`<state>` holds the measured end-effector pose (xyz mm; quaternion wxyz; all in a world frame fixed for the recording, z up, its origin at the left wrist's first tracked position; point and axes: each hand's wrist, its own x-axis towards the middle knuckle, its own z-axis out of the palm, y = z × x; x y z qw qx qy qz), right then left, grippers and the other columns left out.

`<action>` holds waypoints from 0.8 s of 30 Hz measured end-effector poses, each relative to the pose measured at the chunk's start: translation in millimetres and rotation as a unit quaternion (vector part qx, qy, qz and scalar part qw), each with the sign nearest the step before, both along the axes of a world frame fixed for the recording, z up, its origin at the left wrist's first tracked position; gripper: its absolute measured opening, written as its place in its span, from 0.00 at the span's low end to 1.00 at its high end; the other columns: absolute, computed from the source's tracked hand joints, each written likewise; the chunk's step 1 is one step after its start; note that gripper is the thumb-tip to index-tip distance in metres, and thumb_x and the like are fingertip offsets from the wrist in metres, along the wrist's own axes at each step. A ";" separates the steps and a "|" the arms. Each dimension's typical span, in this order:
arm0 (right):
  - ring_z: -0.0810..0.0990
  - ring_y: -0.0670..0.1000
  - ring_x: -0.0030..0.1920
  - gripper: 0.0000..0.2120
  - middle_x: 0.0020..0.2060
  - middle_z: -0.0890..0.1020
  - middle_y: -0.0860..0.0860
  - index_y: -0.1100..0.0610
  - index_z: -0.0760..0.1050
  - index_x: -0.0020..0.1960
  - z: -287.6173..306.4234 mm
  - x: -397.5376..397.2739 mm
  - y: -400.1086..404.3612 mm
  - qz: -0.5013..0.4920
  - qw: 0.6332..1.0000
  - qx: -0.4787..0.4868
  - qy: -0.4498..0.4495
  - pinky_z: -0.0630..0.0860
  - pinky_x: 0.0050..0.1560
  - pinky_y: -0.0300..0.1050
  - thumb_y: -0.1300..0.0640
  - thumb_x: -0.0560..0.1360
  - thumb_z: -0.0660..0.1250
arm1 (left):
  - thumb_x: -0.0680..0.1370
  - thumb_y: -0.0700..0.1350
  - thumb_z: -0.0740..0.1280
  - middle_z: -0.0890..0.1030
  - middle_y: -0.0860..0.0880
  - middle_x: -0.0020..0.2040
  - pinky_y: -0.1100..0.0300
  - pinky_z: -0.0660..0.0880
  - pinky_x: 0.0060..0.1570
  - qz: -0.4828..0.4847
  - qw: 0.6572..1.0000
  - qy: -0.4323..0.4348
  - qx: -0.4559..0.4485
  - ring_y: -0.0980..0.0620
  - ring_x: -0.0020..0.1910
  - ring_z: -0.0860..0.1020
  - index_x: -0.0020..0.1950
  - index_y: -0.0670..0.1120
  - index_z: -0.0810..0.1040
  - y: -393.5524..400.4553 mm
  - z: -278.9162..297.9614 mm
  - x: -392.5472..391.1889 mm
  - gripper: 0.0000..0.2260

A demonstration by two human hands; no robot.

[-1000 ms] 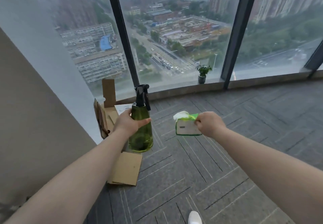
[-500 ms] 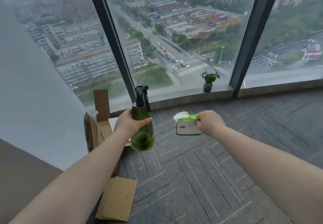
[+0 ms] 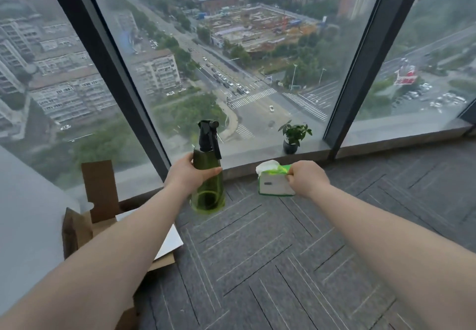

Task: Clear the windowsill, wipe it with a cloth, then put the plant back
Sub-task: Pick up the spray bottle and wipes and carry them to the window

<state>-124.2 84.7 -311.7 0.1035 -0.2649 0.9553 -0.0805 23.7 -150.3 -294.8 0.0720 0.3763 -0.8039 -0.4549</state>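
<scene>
A small green plant [image 3: 293,136] in a dark pot stands on the low grey windowsill [image 3: 386,141], just left of a dark window post. My left hand [image 3: 188,174] grips a green spray bottle [image 3: 208,175] with a black trigger head, held upright over the carpet. My right hand [image 3: 306,177] holds a green-and-white pack of wipes [image 3: 273,181] with a white sheet poking out of its top. Both hands are in front of the sill, short of the plant.
An open cardboard box [image 3: 100,190] with flaps and a white sheet lies on the floor at the left by a white wall [image 3: 28,214]. Grey patterned carpet [image 3: 283,252] covers the floor. Tall glass panes with dark posts [image 3: 371,54] rise behind the sill.
The view has come closer to the window and the plant looks larger. Both hands keep the same hold on the bottle and the wipes pack.
</scene>
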 end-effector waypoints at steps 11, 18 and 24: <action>0.79 0.58 0.53 0.12 0.52 0.81 0.56 0.58 0.80 0.55 -35.4 -179.1 -124.9 0.052 0.998 0.018 -0.029 0.76 0.51 0.48 0.55 0.79 0.60 | 0.61 0.61 0.77 0.80 0.59 0.47 0.51 0.79 0.52 0.045 0.999 -0.010 -0.008 0.52 0.48 0.81 0.47 0.61 0.74 -100.8 -35.8 -156.3 0.20; 0.80 0.59 0.53 0.13 0.52 0.82 0.57 0.59 0.80 0.53 -86.3 -299.2 -208.5 0.093 0.993 0.018 -0.068 0.69 0.43 0.43 0.56 0.78 0.59 | 0.62 0.62 0.76 0.80 0.57 0.48 0.54 0.78 0.49 0.106 0.991 -0.059 -0.064 0.51 0.49 0.78 0.49 0.57 0.75 -162.9 -62.3 -258.1 0.21; 0.79 0.60 0.56 0.13 0.54 0.82 0.58 0.59 0.79 0.54 -136.2 -372.6 -252.0 0.096 0.991 0.038 -0.085 0.67 0.43 0.42 0.55 0.78 0.58 | 0.63 0.62 0.76 0.78 0.57 0.50 0.56 0.77 0.47 0.126 0.987 -0.086 -0.049 0.52 0.50 0.77 0.51 0.54 0.74 -205.3 -107.6 -331.9 0.23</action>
